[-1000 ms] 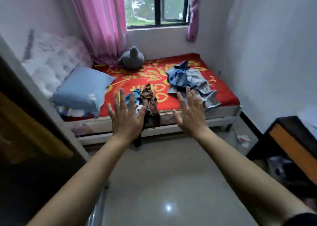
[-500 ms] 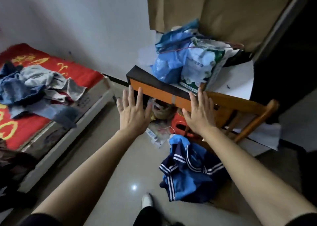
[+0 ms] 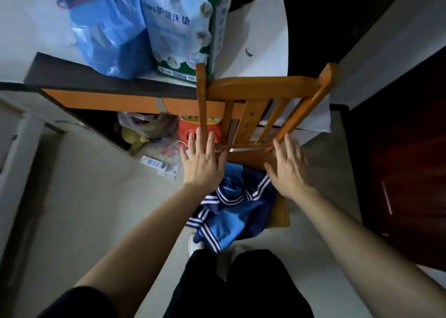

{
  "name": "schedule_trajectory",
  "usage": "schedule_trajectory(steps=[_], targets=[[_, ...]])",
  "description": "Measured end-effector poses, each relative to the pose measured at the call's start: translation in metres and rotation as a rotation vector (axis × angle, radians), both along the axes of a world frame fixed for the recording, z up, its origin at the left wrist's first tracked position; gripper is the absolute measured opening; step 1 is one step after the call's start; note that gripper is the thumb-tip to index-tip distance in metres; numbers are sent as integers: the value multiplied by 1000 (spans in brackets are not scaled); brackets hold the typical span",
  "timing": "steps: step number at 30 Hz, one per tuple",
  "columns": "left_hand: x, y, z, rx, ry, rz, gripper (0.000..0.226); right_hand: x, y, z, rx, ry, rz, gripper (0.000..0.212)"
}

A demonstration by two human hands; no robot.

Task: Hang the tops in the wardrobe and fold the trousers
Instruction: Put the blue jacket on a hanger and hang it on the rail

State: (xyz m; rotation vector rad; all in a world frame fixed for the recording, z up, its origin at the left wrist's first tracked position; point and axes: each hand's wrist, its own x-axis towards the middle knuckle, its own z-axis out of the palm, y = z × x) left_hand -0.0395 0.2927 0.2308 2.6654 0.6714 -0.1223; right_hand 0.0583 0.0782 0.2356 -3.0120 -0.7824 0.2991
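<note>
A blue garment with white stripes (image 3: pixel 235 209) lies crumpled on the seat of a wooden chair (image 3: pixel 265 93) and hangs over its front edge. My left hand (image 3: pixel 201 163) hovers flat, fingers spread, just above and left of the garment. My right hand (image 3: pixel 288 168) is held the same way above the garment's right side. Neither hand holds anything. The wardrobe, the bed and the other clothes are out of view.
An orange-edged desk (image 3: pixel 115 98) stands behind the chair, with a blue plastic bag (image 3: pixel 108 28) and a white printed pack (image 3: pixel 178 25) on top. Bags and a red box (image 3: pixel 188 129) sit under it. A dark door (image 3: pixel 405 173) is at the right.
My view has swung from the bed to the right and down onto the chair. Both hands stayed spread in front of me and now hover over the striped blue garment.
</note>
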Motion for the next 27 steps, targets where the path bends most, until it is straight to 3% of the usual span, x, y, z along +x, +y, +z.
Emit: schedule_trajectory(steps=[5, 8, 13, 17, 22, 27], targets=[[3, -39, -80, -142, 191, 85, 57, -1, -26, -83, -19, 148, -3, 75], [-6, -62, -132, -286, 365, 273, 48, -7, -33, -142, -56, 298, 36, 75], [-17, -95, -211, -342, 572, 604, 69, -17, -36, -223, -73, 561, 157, 74], [-24, -111, -250, -333, 446, 850, 65, -18, -40, -264, -152, 556, 244, 73], [-32, -120, -252, -410, 282, 1089, 38, -8, -40, -279, -106, 460, 248, 25], [-37, -129, -226, -495, 37, 1195, 32, -8, -35, -268, 59, 509, 157, 23]])
